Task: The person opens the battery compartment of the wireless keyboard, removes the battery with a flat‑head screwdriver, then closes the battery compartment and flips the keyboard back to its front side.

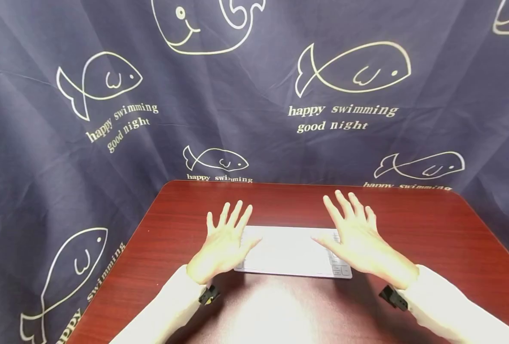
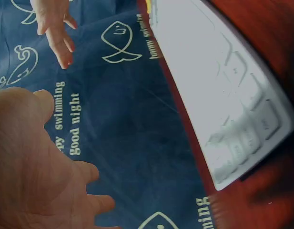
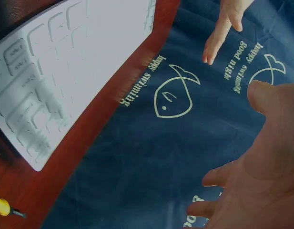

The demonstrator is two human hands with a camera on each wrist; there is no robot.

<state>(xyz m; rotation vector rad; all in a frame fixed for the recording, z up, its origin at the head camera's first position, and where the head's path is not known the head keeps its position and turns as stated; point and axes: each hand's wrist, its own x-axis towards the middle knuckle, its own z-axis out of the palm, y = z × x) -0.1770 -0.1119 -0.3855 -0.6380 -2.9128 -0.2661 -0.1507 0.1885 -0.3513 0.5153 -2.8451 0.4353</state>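
Note:
A slim white keyboard [image 1: 289,251] lies on the red-brown table, its middle washed out by glare in the head view. Over its left end is my left hand [image 1: 222,246], palm down with fingers spread and the thumb reaching inward above the keys. My right hand [image 1: 359,239] is held the same way over the right end, thumb pointing in toward the middle. Both wrist views show a gap between palm and keyboard [image 2: 208,81]; neither hand holds anything. Key outlines show at the keyboard's corner in the right wrist view.
A yellow-handled tool with a dark, thin tip [image 3: 3,206] lies on the table beyond the keyboard's right end; the right hand hides it in the head view. A dark blue curtain [image 1: 263,95] printed with fish hangs behind the table [image 1: 430,229].

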